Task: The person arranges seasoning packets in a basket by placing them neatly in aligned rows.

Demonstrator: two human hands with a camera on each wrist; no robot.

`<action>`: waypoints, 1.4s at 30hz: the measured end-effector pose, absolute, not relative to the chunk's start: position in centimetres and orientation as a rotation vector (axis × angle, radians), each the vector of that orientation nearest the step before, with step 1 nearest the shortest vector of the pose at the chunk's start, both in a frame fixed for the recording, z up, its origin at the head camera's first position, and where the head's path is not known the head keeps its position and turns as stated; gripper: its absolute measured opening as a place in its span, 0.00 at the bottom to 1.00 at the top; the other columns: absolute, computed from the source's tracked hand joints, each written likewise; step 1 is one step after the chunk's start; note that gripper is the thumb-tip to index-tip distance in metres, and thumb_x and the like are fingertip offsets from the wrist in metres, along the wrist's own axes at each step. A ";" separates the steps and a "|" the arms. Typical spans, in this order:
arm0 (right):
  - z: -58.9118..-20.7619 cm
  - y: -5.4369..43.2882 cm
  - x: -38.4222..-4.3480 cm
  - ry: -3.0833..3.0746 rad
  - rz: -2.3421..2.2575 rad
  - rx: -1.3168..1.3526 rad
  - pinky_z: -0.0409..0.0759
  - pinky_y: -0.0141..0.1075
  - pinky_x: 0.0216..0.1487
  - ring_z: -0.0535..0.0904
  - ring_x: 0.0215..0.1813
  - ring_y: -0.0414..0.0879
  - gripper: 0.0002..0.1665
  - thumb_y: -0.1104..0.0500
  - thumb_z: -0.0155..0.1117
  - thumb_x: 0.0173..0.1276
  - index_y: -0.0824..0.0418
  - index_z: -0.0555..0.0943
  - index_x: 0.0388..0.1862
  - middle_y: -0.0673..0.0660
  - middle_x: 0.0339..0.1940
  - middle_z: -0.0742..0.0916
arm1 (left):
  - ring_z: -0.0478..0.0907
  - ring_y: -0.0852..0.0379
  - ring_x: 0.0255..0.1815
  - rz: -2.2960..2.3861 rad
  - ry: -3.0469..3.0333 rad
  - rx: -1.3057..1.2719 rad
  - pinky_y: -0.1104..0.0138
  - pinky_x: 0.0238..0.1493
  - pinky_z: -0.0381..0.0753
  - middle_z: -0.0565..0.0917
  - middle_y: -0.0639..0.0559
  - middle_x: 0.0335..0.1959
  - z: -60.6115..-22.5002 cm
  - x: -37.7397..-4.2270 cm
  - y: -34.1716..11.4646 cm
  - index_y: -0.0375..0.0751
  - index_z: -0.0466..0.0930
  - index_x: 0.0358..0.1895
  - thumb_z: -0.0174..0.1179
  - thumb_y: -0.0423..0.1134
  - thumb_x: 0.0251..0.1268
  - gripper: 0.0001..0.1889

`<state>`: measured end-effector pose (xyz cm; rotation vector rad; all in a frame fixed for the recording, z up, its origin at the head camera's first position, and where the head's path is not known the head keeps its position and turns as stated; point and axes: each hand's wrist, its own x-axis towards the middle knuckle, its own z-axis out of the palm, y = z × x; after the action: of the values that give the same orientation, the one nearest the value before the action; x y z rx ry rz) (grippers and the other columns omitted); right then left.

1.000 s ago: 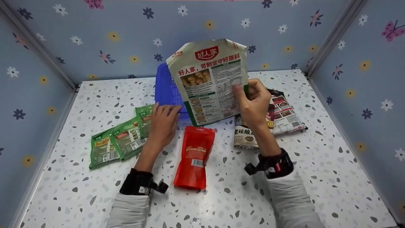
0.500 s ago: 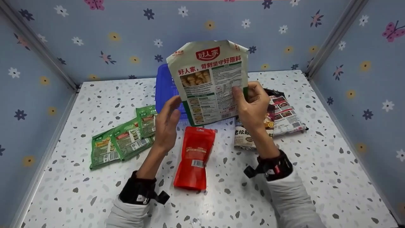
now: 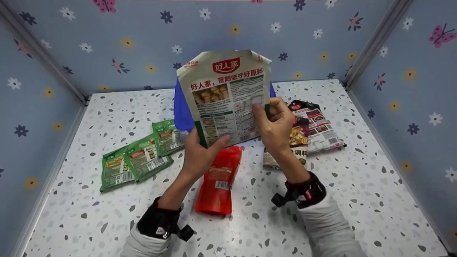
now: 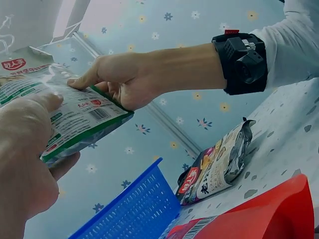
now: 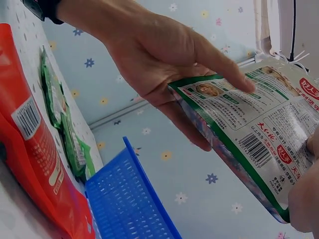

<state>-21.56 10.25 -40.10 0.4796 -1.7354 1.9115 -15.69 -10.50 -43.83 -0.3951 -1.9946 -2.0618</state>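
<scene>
A cream seasoning packet with green edging, red lettering and a food photo is held up over the blue basket, its printed side toward me. At its right edge, my right hand pinches it, thumb in front and fingers behind. My left hand has the lower left corner between its thumb and fingers; in the right wrist view the left thumb lies on the print with fingers beneath. Under the packet, a red pouch with a barcode lies on the table.
The blue plastic basket stands behind the packet, mostly hidden. Several green packets overlap at the left. Dark and beige packets lie at the right, partly behind the right hand. Flower-patterned walls enclose the speckled table.
My left hand has left the basket's edge and come to the packet's lower left corner, taking hold there. The packet and right hand have shifted slightly left and down.
</scene>
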 end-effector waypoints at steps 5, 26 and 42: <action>-40.4 9.8 -21.4 -1.741 1.940 0.486 0.91 0.37 0.36 0.92 0.35 0.46 0.04 0.66 0.70 0.80 0.66 0.84 0.48 0.56 0.39 0.97 | 0.91 0.42 0.69 -2.019 -1.990 -0.312 0.52 0.64 0.94 0.88 0.44 0.72 -43.7 -15.3 -10.3 0.42 0.75 0.79 0.78 0.35 0.73 0.35; -40.7 9.3 -21.4 -1.839 1.999 0.520 0.95 0.41 0.47 0.95 0.45 0.49 0.11 0.64 0.67 0.83 0.67 0.83 0.59 0.64 0.49 0.96 | 0.93 0.42 0.67 -1.891 -1.966 -0.216 0.51 0.65 0.94 0.91 0.43 0.69 -43.4 -15.3 -10.7 0.39 0.80 0.76 0.78 0.33 0.72 0.31; -39.3 8.4 -19.7 -1.797 1.834 0.687 0.75 0.50 0.88 0.71 0.88 0.64 0.38 0.69 0.63 0.81 0.76 0.63 0.85 0.72 0.88 0.70 | 0.97 0.52 0.54 -1.537 -1.684 -0.360 0.64 0.58 0.95 0.95 0.30 0.53 -44.0 -16.2 -11.1 0.26 0.89 0.61 0.73 0.19 0.67 0.19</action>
<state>-19.72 8.36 -39.34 0.6869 -1.7967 1.8344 -16.22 -11.11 -43.99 -0.3595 -1.6843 -1.5366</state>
